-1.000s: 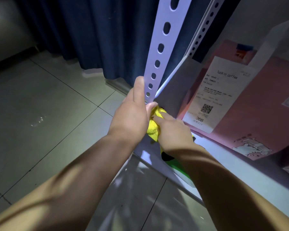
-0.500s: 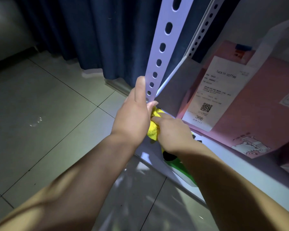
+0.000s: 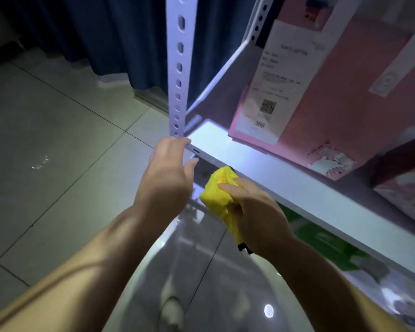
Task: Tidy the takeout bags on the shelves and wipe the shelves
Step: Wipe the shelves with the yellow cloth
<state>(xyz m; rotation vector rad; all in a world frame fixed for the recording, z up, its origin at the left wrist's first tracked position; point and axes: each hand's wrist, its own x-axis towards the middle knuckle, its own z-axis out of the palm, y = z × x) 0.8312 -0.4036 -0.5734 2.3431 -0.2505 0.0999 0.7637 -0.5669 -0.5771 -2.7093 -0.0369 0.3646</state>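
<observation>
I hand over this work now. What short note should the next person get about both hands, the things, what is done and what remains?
Left hand: open, holds nothing, fingers near the corner of the shelf by the upright post.
Right hand: grips the bunched yellow cloth at the shelf's front edge; contact unclear.
Pink takeout bag stands on the shelf, receipt facing out.
Done: how much is wiped cannot be told.
Left: wipe the shelf and tidy that bag.
</observation>
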